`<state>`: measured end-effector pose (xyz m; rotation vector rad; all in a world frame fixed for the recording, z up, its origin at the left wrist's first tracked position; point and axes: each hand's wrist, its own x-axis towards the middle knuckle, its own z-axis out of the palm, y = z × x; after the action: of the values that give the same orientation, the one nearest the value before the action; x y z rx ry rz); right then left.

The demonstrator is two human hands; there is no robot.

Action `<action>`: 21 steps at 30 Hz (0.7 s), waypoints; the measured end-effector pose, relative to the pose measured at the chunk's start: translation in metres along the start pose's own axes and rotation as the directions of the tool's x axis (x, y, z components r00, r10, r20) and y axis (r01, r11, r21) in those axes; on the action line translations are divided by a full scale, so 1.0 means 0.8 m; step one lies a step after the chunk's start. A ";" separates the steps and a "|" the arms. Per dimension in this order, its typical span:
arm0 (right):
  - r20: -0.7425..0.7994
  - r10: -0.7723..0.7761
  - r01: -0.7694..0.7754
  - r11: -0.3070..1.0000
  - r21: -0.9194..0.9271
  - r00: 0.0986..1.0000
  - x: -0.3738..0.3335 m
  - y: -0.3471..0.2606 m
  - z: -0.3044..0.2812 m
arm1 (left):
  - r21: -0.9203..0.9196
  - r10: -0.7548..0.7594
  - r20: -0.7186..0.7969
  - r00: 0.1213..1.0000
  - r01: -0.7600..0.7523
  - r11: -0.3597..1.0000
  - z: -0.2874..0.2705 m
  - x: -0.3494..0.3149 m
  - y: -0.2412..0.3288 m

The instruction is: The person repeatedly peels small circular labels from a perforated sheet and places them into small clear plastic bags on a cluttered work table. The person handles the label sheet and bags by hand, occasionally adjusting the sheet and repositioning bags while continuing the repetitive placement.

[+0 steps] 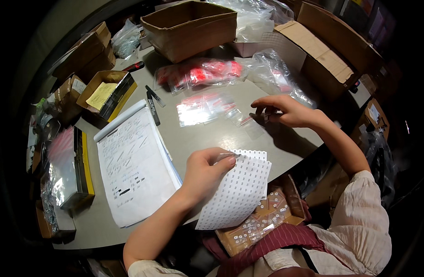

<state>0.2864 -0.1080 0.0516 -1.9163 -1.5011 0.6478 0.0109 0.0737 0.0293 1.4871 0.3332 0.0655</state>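
While the left hand [206, 167] pinches printed sheets [237, 191], the right grip [289, 112] I cannot tell; spotted bags [273, 210] at five o'clock seem done, clear bags [193, 111] at twelve waiting.

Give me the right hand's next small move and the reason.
Probably bring the right hand to the nearest small clear bag: it lies on the table close by, while the left hand already holds the printed sheets.
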 end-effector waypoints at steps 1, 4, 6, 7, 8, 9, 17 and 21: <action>-0.006 0.009 -0.009 1.000 0.011 1.000 -0.003 0.000 -0.001 | -0.009 0.007 0.003 1.000 -0.007 1.000 -0.001 0.001 -0.002; -0.015 0.081 -0.078 0.987 0.143 0.997 -0.013 -0.009 0.001 | -0.035 -0.010 0.016 1.000 0.010 0.999 -0.003 0.004 -0.008; -0.050 0.109 -0.098 0.979 0.180 0.993 -0.017 -0.019 0.002 | -0.053 -0.016 0.017 1.000 0.017 0.998 -0.004 0.004 -0.010; -0.066 0.123 -0.107 0.974 0.199 0.990 -0.018 -0.021 0.003 | -0.062 -0.019 0.017 1.000 0.020 0.998 -0.005 0.003 -0.011; -0.089 0.091 -0.077 0.985 0.154 0.992 -0.020 -0.016 0.002 | -0.068 -0.011 0.024 1.000 0.012 0.998 -0.005 0.004 -0.012; -0.111 0.059 -0.047 0.993 0.108 0.992 -0.021 -0.007 0.001 | -0.075 -0.002 0.030 1.000 0.004 0.997 -0.005 0.005 -0.013; -0.270 -0.078 0.086 0.996 0.018 0.960 -0.030 -0.002 0.001 | -0.077 0.026 0.025 0.999 -0.024 0.997 -0.003 0.004 -0.012; -0.201 -0.128 0.134 0.991 0.015 0.971 -0.039 -0.043 0.016 | -0.093 0.046 0.007 0.999 -0.045 0.995 -0.001 0.001 -0.013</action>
<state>0.2473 -0.1303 0.0677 -1.7853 -1.4674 0.4031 0.0101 0.0740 0.0187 1.4030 0.2852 0.1091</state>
